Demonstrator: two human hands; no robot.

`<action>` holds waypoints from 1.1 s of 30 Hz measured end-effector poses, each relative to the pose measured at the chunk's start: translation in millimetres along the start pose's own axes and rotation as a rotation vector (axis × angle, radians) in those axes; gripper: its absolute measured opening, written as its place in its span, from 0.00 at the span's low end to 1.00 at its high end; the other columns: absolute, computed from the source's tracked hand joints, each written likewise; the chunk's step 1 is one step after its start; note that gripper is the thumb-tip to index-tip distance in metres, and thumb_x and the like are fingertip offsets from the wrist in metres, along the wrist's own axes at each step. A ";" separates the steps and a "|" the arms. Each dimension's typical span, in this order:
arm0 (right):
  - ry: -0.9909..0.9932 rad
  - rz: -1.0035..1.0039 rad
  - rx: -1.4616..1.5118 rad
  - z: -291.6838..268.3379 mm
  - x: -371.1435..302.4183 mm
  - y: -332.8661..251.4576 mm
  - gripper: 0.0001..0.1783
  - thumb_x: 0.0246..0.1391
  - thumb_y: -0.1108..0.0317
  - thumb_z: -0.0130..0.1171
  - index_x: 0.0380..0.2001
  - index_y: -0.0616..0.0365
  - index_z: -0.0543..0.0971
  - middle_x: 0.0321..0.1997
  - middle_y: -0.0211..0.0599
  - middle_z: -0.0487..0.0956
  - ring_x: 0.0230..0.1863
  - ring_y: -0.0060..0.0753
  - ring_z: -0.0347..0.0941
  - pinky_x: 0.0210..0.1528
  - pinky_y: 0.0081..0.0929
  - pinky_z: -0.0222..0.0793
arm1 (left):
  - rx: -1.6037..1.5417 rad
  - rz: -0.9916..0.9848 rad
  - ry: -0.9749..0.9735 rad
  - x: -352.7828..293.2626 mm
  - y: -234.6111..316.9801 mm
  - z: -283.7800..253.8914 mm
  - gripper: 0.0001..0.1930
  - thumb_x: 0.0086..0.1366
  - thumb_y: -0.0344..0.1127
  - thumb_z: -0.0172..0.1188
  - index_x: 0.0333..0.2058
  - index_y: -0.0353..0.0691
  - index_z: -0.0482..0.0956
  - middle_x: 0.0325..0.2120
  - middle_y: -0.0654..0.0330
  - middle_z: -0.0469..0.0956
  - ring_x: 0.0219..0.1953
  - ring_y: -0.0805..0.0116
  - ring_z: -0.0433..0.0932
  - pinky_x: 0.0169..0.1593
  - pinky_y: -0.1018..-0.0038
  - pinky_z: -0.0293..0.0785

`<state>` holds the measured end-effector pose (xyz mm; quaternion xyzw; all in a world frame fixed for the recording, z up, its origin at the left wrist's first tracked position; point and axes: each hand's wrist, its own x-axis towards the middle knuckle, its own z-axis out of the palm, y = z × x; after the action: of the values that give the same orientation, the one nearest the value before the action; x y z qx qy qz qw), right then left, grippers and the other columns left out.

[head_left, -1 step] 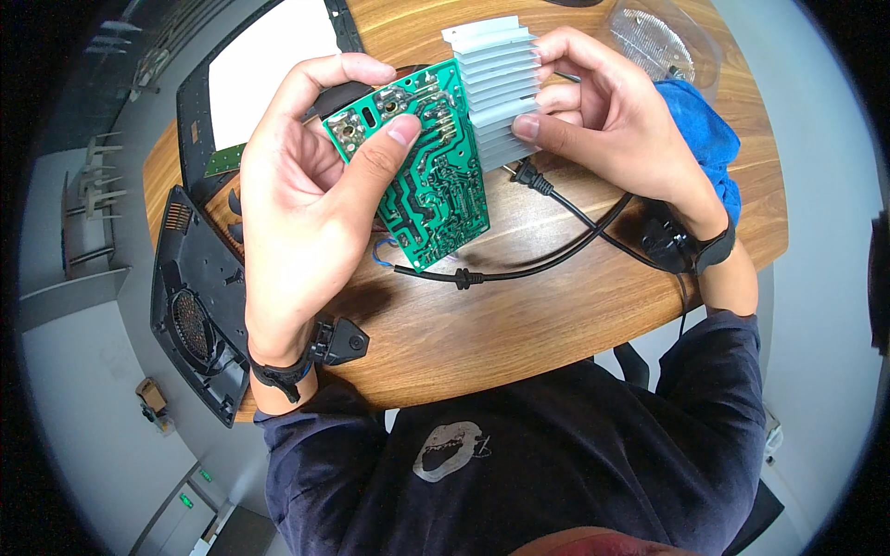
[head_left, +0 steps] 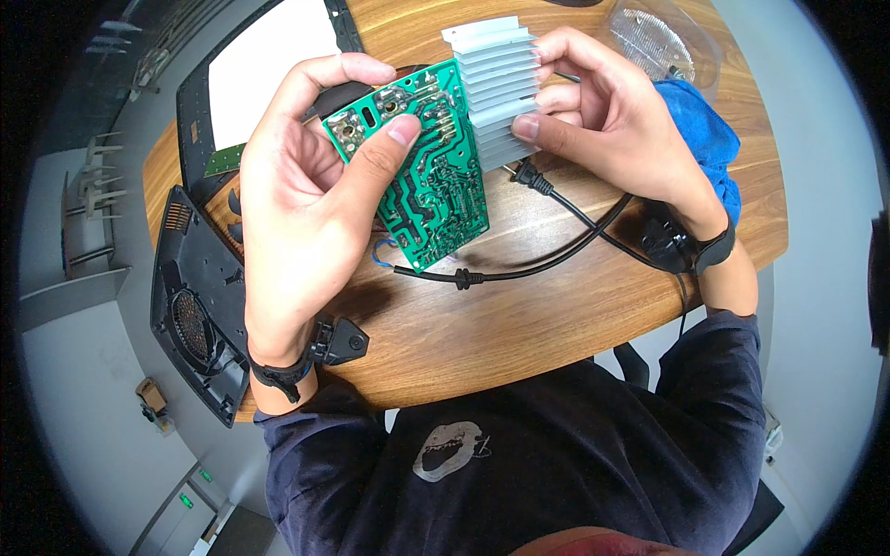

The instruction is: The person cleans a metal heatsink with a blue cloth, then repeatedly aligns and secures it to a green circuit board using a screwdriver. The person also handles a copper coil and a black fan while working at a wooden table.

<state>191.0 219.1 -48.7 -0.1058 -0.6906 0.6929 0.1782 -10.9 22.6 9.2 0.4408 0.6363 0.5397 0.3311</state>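
Note:
My left hand (head_left: pixel 311 199) grips a green circuit board (head_left: pixel 431 199) by its left side, thumb across the soldered face and fingers behind it. Solder joints and dark tracks cover the face turned up to me. Along the board's right edge stands a silver finned heat sink (head_left: pixel 499 93). My right hand (head_left: pixel 612 116) pinches the heat sink from the right, thumb on the fins; some of its fingers are hidden behind. Both pieces are held above the table, and whether they are joined cannot be made out. Blue wire (head_left: pixel 380 252) shows below the board.
A black power cord (head_left: pixel 547 269) with a two-pin plug (head_left: pixel 530 178) curves over the wooden table (head_left: pixel 519 334). To the left lies a black plastic housing (head_left: pixel 199 296), with a black-framed panel (head_left: pixel 199 120) beyond. A blue cloth (head_left: pixel 700 130) and a clear plastic container (head_left: pixel 663 42) are at the far right.

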 end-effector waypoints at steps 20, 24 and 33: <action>-0.148 -0.292 -0.443 -12.7 1.0 0.9 0.14 0.46 0.80 0.80 0.33 0.63 0.83 0.41 0.39 0.84 0.45 0.35 0.83 0.48 0.30 0.79 | 0.365 0.173 -0.368 -14.4 19.9 8.5 0.23 0.54 0.19 0.80 0.49 0.32 0.84 0.50 0.51 0.85 0.56 0.60 0.86 0.61 0.68 0.82; -0.272 -0.348 -0.547 -14.1 3.4 -2.5 0.11 0.47 0.80 0.79 0.28 0.64 0.82 0.40 0.40 0.83 0.41 0.38 0.83 0.43 0.31 0.79 | 0.369 0.216 -0.580 -20.0 27.2 2.0 0.25 0.52 0.21 0.76 0.52 0.32 0.88 0.58 0.39 0.83 0.62 0.42 0.84 0.64 0.59 0.79; -0.421 -0.464 -0.672 -20.2 -7.2 -7.3 0.13 0.48 0.79 0.75 0.36 0.64 0.81 0.43 0.41 0.80 0.44 0.45 0.81 0.44 0.35 0.77 | 0.213 -0.612 -0.418 -34.6 49.3 45.7 0.20 0.65 0.32 0.75 0.55 0.37 0.86 0.55 0.44 0.83 0.55 0.51 0.86 0.51 0.65 0.83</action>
<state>206.2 234.7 -42.6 0.1429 -0.9035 0.3788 0.1405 53.7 10.3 46.5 0.3627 0.7098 0.2454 0.5518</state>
